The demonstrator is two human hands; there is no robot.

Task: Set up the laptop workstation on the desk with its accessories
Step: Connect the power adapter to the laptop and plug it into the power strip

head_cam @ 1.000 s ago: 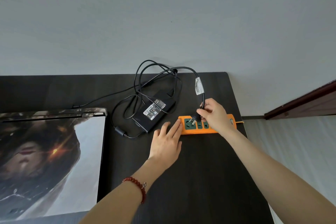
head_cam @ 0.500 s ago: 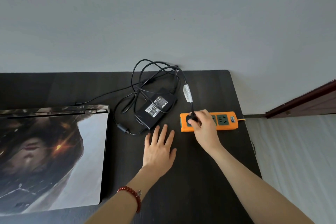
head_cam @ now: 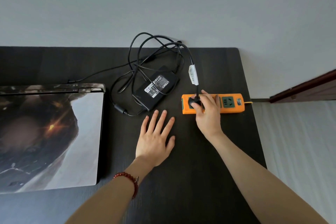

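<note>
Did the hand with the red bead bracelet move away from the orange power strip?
Yes. The left hand slid back toward the person and now lies flat on the dark desk, apart from the orange power strip it touched earlier.

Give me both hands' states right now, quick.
Left hand: open, flat on the desk, holding nothing.
Right hand: closed on the black plug at the orange power strip.

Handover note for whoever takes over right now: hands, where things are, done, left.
Right hand: gripping the black power plug, seated at the left outlet of the orange power strip.
Left hand: flat on the dark wooden desk, holding nothing.
Black power adapter brick lies amid its tangled cable, between strip and closed laptop with picture-skinned lid.
Done: plug at strip.
Left: open laptop; its cable connection isn't clear.
</note>
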